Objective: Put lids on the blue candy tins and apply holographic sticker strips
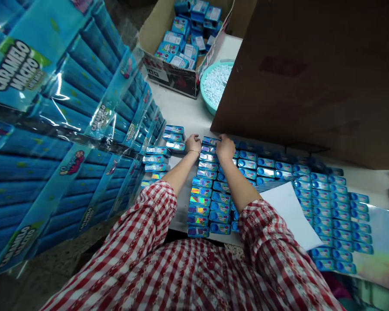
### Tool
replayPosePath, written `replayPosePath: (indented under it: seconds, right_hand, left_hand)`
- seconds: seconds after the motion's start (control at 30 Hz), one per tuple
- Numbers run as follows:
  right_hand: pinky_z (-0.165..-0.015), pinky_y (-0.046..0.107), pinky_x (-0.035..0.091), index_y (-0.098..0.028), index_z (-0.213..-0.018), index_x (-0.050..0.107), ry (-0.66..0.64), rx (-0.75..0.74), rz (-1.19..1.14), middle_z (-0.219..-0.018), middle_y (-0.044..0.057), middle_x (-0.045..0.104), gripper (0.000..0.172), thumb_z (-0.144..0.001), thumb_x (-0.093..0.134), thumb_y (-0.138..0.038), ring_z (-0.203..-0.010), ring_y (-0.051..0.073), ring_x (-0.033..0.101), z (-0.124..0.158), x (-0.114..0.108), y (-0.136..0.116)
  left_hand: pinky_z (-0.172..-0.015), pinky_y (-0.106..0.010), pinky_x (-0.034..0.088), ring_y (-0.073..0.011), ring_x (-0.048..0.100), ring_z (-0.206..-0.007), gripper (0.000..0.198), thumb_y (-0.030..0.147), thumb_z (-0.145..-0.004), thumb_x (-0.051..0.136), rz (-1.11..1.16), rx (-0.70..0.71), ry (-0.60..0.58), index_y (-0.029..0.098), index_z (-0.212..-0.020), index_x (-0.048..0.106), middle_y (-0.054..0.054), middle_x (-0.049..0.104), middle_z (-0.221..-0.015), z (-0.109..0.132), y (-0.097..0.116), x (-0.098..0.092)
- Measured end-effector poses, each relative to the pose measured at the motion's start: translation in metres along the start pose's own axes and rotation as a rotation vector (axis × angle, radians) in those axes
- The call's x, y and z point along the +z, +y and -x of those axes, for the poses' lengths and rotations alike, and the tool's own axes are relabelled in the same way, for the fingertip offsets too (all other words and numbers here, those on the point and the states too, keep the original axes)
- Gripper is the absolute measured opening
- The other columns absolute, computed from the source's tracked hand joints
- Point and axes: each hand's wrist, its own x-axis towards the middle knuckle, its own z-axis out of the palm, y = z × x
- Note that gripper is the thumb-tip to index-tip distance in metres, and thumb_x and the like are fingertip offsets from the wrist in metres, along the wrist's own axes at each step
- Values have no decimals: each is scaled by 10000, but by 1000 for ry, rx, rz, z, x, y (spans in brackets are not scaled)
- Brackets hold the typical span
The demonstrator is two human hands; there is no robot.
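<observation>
Rows of small blue candy boxes (199, 200) with shiny tops lie side by side across the table. My left hand (193, 144) is beside the far end of the leftmost long column, its fingers loosely bent and nothing visible in them. My right hand (226, 149) has its fingers closed at the right end of the farthest box (210, 141) in that column. Its palm covers part of the neighbouring boxes. A smaller group of blue boxes (174, 137) lies just left of my left hand.
Clear-wrapped stacks of blue display packs (84, 86) rise at the left. Behind are a cardboard carton (171, 71) of blue boxes and a turquoise bowl (205, 97) of white pellets. A large brown board (311, 86) overhangs the far right; a white sheet (290, 211) covers some boxes.
</observation>
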Motion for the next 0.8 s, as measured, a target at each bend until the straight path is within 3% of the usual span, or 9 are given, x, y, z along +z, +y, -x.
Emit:
replayPosePath:
  seconds: [0.1, 0.2, 0.3, 0.43, 0.57, 0.8]
  right_hand:
    - [-807, 335, 449, -181, -1027, 679, 46, -158, 36, -1072, 137, 628, 316, -885, 412, -272, -943, 238, 597, 28, -28, 7]
    - [-863, 383, 440, -157, -1196, 612, -21, -367, 156, -1154, 152, 598, 400, -914, 375, -312, -1033, 271, 560, 89, -43, 22]
    - [-997, 474, 360, -115, -1336, 487, -134, -507, 235, -1364, 189, 470, 517, -902, 421, -388, -1237, 327, 433, 162, -25, 41]
    - [-1115, 566, 133, -34, -1423, 330, -302, -558, 259, -1505, 208, 229, 778, -836, 509, -512, -1403, 373, 151, 225, 24, 59]
    - [-1115, 591, 75, -37, -1454, 251, -321, -500, 223, -1526, 210, 120, 839, -834, 493, -549, -1420, 367, 41, 234, 51, 63]
    - [-1145, 531, 57, 12, -1449, 227, -323, -526, 175, -1528, 224, 56, 890, -825, 509, -557, -1418, 358, -15, 232, 57, 47]
  left_hand:
    - [-1055, -384, 341, -239, 532, -1179, 291, 151, -779, 526, -34, 274, -70, 151, -1045, 645, -141, 630, -1168, 22, 12, -3]
    - [-1151, -471, 114, -262, 295, -1376, 399, 239, -809, 535, -273, 559, -305, 185, -1202, 578, -112, 465, -1404, 50, 20, -4]
    - [-1134, -538, -10, -283, 208, -1409, 521, 264, -816, 536, -507, 650, -448, 183, -1327, 470, -117, 346, -1484, 68, 20, -2]
    - [-1133, -523, -54, -273, 147, -1425, 553, 303, -850, 489, -593, 661, -444, 184, -1383, 404, -113, 273, -1519, 71, 15, 0]
    - [-1131, -527, -45, -288, 117, -1428, 580, 333, -864, 467, -612, 657, -464, 155, -1407, 365, -131, 246, -1526, 68, 13, 1]
    - [-1133, -529, -41, -284, 112, -1429, 586, 375, -885, 410, -697, 663, -470, 174, -1430, 328, -112, 253, -1525, 65, 11, -8]
